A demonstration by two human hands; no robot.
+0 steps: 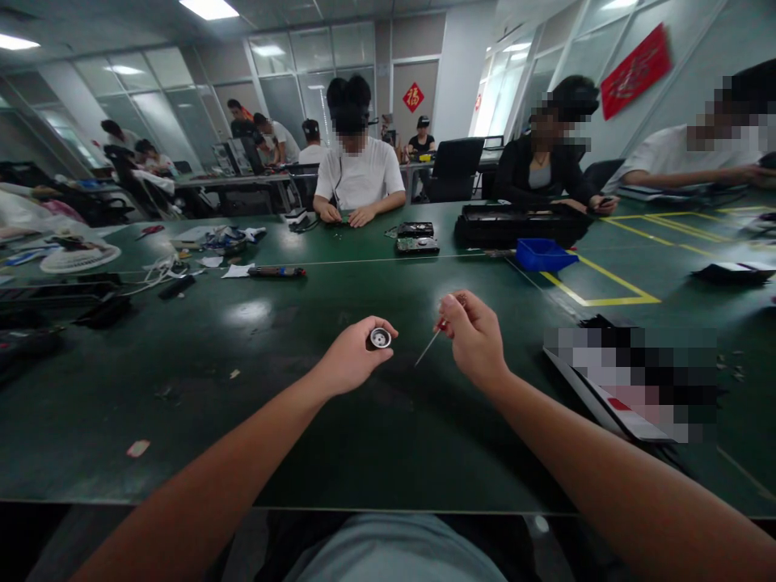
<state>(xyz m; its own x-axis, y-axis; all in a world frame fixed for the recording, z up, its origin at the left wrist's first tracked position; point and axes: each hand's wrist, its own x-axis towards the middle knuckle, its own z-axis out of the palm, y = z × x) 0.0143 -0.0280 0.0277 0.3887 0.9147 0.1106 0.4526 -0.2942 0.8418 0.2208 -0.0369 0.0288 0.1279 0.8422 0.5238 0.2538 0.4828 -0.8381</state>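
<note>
**Thin tool and round part, held apart**

Over the table [388, 436], mid-frame, two hands hold their things. Right of centre, the right hand [478, 339] has its fingers closed around a thin tool [430, 345], tip slanting down-left. At centre, the left hand [348, 357] pinches a round part [381, 338], open face showing. Careful work likely calls for a firm pinch, fingertips off the tool's line, and light, square contact. The right fingers hide most of the handle; the tip's shape and the part's inner details are too small to read.
</note>
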